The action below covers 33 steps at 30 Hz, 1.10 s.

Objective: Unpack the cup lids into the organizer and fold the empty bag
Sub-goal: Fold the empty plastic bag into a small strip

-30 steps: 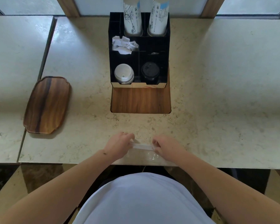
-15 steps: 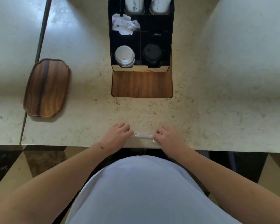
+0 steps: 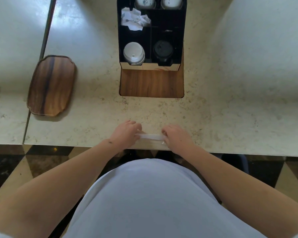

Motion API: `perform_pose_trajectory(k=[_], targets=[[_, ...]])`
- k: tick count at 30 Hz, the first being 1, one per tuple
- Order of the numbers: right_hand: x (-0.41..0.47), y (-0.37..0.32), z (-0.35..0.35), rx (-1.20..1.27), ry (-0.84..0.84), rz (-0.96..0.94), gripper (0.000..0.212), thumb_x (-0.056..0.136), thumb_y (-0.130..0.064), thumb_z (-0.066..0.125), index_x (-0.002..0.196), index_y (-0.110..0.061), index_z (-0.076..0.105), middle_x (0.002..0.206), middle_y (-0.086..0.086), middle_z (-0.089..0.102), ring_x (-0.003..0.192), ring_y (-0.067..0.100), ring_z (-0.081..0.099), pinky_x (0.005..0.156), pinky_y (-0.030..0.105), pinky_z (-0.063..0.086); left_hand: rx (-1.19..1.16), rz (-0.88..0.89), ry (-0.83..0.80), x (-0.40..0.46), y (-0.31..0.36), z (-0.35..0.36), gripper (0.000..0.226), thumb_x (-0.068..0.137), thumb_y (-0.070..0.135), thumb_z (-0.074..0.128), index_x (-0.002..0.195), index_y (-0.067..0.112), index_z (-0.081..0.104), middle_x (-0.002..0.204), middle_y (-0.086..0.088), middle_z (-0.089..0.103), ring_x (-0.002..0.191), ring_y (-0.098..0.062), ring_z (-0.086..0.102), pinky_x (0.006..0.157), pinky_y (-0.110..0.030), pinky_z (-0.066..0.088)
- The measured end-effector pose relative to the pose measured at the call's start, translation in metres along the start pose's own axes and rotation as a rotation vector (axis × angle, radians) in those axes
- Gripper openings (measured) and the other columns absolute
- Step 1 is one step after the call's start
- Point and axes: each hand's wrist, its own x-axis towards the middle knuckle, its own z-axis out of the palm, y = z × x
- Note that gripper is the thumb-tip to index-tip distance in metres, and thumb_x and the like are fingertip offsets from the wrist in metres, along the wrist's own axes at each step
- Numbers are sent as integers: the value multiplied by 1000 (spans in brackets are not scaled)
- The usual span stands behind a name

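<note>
We note the clear plastic bag (image 3: pixel 150 137), now folded into a narrow flat strip, lying at the near edge of the beige stone countertop (image 3: pixel 230 100), roughly at its middle. Its long axis runs left to right, parallel to that near edge, one end under each hand; we cannot tell which end was the bag's mouth. The left hand (image 3: pixel 126 133) has its fingers curled over and pinching the strip's left end; the right hand (image 3: pixel 176 137) grips the right end likewise. The white cup lids (image 3: pixel 133 53) and black cup lids (image 3: pixel 162 50) sit stacked in the two near compartments of the black compartment organizer (image 3: pixel 181 31) at the far edge, with crumpled white paper (image 3: pixel 134 18) in a compartment behind them, so we judge unpacking done and folding under way. Risks: thin film is springy, so the folds may open if either pinch relaxes; the strip is so close to the near edge that a slip toward us could drop it to the floor; uneven pulling could skew the fold. An oval wooden tray (image 3: pixel 51 85) rests towards the left edge, well apart.
</note>
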Motion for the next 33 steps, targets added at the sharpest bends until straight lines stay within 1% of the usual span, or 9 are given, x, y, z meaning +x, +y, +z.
perform_pose_trajectory(k=[3,8,11,13,16,20,23,27,33], targets=[[0,-1,-1,-56,-18,-38,7,94,-17,62,100,-20,64,95,-5,60,84,13,52,71,26,49,28,36,-3,-2,0,0,17,99,25,63,112,21,73,107,1,65,99,-17,53,85,-30,49],[-18,-3,0,-188,33,-114,8,89,-11,66,83,-14,61,79,0,57,68,17,49,57,31,48,186,227,111,-24,-6,9,1,89,12,74,89,13,75,87,-3,66,81,-24,58,75,-39,53],[-27,-8,2,-276,32,-167,12,80,-3,73,78,-11,64,74,3,58,63,19,49,53,30,40,296,282,82,-36,-9,16,20,80,10,80,99,14,77,90,-3,66,82,-25,59,75,-39,54],[-31,-8,2,-307,22,-195,10,79,-4,74,79,-12,67,78,3,61,66,19,50,55,29,38,307,309,97,-42,-14,17,34,78,10,81,111,14,76,92,-5,66,83,-28,59,73,-40,54],[-40,-3,2,-348,-37,-220,20,89,-15,62,106,-12,72,100,6,66,84,23,58,70,34,49,312,304,104,-50,-18,15,39,87,23,73,125,14,70,95,-6,64,86,-28,58,74,-41,53],[-48,-1,-3,-420,-92,-246,45,91,-24,56,133,-9,61,120,9,62,103,27,56,81,39,50,260,238,104,-47,-10,12,22,96,32,62,104,16,75,90,-4,59,80,-24,51,71,-38,49],[-46,-5,-7,-456,-116,-249,40,96,-29,49,130,-11,61,123,7,60,106,25,52,84,38,48,164,134,92,-32,1,8,25,98,33,64,89,14,77,97,-5,62,85,-24,53,79,-39,50],[-36,-17,-11,-370,-101,-117,35,105,-40,42,113,-18,68,119,2,61,106,21,51,88,35,48,103,9,-3,-9,19,2,14,98,27,64,101,14,66,100,-3,67,89,-24,57,81,-38,51],[-9,-37,-14,-124,-135,67,42,100,-46,55,133,-19,54,132,4,56,119,24,49,100,41,46,158,-28,-118,2,21,4,12,94,24,67,105,19,66,106,-1,58,96,-20,51,86,-32,49]])
